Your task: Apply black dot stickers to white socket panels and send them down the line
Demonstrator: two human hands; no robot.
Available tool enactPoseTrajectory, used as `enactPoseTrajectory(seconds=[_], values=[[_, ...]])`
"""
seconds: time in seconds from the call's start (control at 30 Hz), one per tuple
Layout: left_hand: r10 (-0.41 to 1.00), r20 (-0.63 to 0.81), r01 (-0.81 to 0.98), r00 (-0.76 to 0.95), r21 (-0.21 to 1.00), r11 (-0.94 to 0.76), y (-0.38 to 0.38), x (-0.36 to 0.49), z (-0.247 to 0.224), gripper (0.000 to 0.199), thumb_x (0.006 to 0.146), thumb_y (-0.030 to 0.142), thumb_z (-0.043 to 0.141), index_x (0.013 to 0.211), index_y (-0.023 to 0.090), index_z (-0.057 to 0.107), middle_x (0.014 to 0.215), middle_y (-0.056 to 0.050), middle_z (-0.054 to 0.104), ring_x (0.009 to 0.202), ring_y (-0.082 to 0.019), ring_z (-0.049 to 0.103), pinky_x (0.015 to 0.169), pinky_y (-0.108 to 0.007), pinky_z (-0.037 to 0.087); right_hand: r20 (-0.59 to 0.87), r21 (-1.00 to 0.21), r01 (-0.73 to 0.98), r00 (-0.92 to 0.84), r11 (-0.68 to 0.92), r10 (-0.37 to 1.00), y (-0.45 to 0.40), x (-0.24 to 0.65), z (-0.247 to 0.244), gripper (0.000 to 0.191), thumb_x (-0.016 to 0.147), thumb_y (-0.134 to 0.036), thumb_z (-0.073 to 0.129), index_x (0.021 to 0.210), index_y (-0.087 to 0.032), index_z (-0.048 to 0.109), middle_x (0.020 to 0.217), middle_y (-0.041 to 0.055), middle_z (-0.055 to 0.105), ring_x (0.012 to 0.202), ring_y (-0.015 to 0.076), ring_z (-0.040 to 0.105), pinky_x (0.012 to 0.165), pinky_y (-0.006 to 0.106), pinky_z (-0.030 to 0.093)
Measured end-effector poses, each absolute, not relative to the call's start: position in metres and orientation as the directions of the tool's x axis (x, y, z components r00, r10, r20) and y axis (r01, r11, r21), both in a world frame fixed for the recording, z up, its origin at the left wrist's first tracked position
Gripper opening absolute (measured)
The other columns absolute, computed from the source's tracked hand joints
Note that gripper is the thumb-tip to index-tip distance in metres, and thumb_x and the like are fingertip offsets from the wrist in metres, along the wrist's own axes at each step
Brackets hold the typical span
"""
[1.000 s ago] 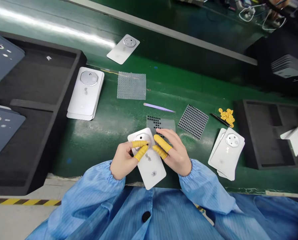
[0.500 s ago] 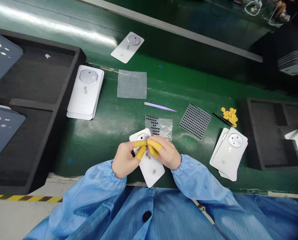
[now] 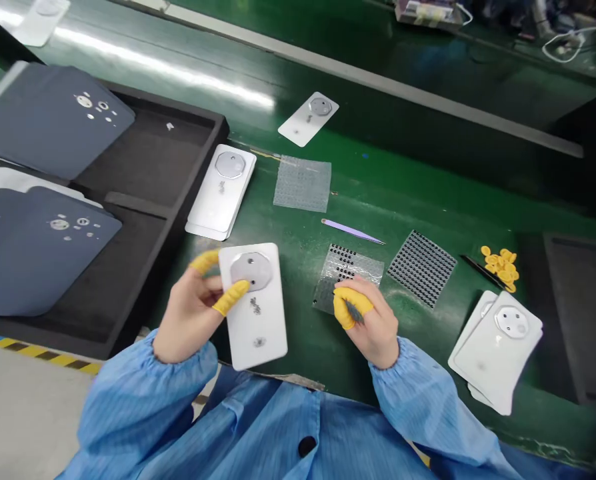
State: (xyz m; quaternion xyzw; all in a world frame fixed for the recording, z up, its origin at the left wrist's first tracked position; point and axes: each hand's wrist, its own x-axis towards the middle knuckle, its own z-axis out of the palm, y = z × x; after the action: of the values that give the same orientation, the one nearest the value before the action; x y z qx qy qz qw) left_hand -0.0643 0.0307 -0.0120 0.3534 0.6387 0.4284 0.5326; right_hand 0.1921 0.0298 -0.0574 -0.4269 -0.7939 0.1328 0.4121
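My left hand [image 3: 191,310], with yellow finger cots, grips a white phone back cover [image 3: 268,323] by its left edge. The thumb presses on the grey octagonal camera plate, which shows two dark round spots. Over the near part of a clear sheet with rows of small black dots [image 3: 345,257] is my right hand [image 3: 375,323], its cotted thumb and finger curled together. Anything between those fingertips is too small to make out. Just right of that sheet lies a fuller sheet of black dots [image 3: 422,268]. Purple tweezers [image 3: 353,231] rest behind both sheets.
Stacked white covers lie left [image 3: 221,193] and right [image 3: 498,353]; a single cover [image 3: 308,120] lies farther back. A bubble-textured sheet [image 3: 303,183], black tweezers [image 3: 483,271] and yellow finger cots [image 3: 501,265] are on the green bench. Black trays [image 3: 198,157] flank both sides, the left holding blue-grey panels [image 3: 58,127].
My hands have separated. The left has lifted the phone back cover and moved left with it; the right has left the camera plate and moved over the dotted sheet. The view has shifted.
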Motion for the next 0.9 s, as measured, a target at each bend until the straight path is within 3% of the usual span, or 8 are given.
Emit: enactPoseTrajectory(seconds=[0.07, 0.13, 0.2, 0.3, 0.47, 0.6, 0.9], values=[[0.931, -0.34, 0.008, -0.131, 0.939, 0.344, 0.029, -0.047, -0.005, 0.034, 0.07, 0.028, 0.079, 0.097, 0.011, 0.067, 0.079, -0.007, 0.078, 0.07, -0.021, 0.074, 0.061, -0.023, 0.061, 0.58, -0.478, 0.603, -0.328, 0.638, 0.745, 0.031, 0.188, -0.038, 0.025, 0.085, -0.009, 0.057, 0.109, -0.016, 0.059, 0.098, 0.0094, 0.069, 0.091, 0.0178, 0.065, 0.096, 0.044, 0.051], [0.964, -0.264, 0.03, -0.032, 0.964, 0.265, 0.026, -0.028, -0.001, 0.017, 0.075, 0.024, 0.074, 0.088, 0.014, 0.072, 0.084, -0.005, 0.078, 0.073, -0.019, 0.074, 0.063, -0.02, 0.06, 0.606, -0.356, 0.616, -0.42, 0.703, 0.675, 0.033, 0.182, -0.02, 0.021, 0.088, -0.01, 0.05, 0.105, -0.014, 0.061, 0.098, 0.0104, 0.071, 0.093, 0.0185, 0.065, 0.098, 0.044, 0.049], [0.982, -0.174, 0.048, 0.073, 0.984, 0.171, 0.023, -0.014, 0.0, 0.017, 0.079, 0.018, 0.069, 0.095, 0.018, 0.073, 0.088, -0.001, 0.078, 0.074, -0.015, 0.074, 0.064, -0.016, 0.059, 0.623, -0.221, 0.604, -0.517, 0.766, 0.587, 0.034, 0.178, -0.006, 0.024, 0.088, -0.008, 0.042, 0.099, -0.012, 0.064, 0.098, 0.0114, 0.072, 0.096, 0.0191, 0.065, 0.1, 0.043, 0.049], [0.981, -0.055, 0.061, 0.185, 0.997, 0.045, 0.019, -0.006, 0.0, 0.032, 0.081, 0.007, 0.063, 0.107, 0.025, 0.07, 0.095, 0.003, 0.077, 0.077, -0.012, 0.073, 0.066, -0.012, 0.057, 0.602, -0.098, 0.614, -0.59, 0.784, 0.537, 0.031, 0.177, 0.003, 0.03, 0.089, -0.007, 0.038, 0.098, -0.012, 0.066, 0.103, 0.0112, 0.072, 0.104, 0.0203, 0.063, 0.1, 0.043, 0.049], [0.973, 0.075, 0.075, 0.216, 0.993, -0.094, 0.016, -0.008, 0.002, 0.047, 0.08, -0.001, 0.059, 0.114, 0.03, 0.067, 0.098, 0.006, 0.077, 0.076, -0.009, 0.073, 0.067, -0.009, 0.056, 0.567, -0.114, 0.607, -0.61, 0.786, 0.554, 0.023, 0.183, 0.001, 0.024, 0.09, -0.014, 0.046, 0.104, -0.009, 0.065, 0.114, 0.0152, 0.069, 0.121, 0.0266, 0.056, 0.097, 0.046, 0.051], [0.966, 0.141, 0.109, 0.215, 0.98, -0.168, 0.015, -0.006, 0.003, 0.048, 0.079, -0.002, 0.059, 0.115, 0.03, 0.066, 0.099, 0.006, 0.076, 0.076, -0.009, 0.073, 0.069, -0.01, 0.056, 0.576, -0.147, 0.574, -0.612, 0.805, 0.541, 0.024, 0.184, 0.001, 0.021, 0.09, -0.017, 0.049, 0.103, -0.01, 0.065, 0.115, 0.0157, 0.068, 0.126, 0.0258, 0.052, 0.098, 0.046, 0.051], [0.963, 0.221, 0.272, 0.155, 0.927, -0.257, 0.016, -0.005, 0.003, 0.025, 0.077, 0.007, 0.065, 0.099, 0.018, 0.07, 0.093, -0.002, 0.078, 0.072, -0.013, 0.073, 0.062, -0.011, 0.055, 0.478, -0.192, 0.631, -0.608, 0.752, 0.633, 0.019, 0.178, 0.002, 0.026, 0.09, -0.013, 0.049, 0.111, -0.004, 0.06, 0.124, 0.0229, 0.061, 0.128, 0.0301, 0.049, 0.098, 0.046, 0.053]])
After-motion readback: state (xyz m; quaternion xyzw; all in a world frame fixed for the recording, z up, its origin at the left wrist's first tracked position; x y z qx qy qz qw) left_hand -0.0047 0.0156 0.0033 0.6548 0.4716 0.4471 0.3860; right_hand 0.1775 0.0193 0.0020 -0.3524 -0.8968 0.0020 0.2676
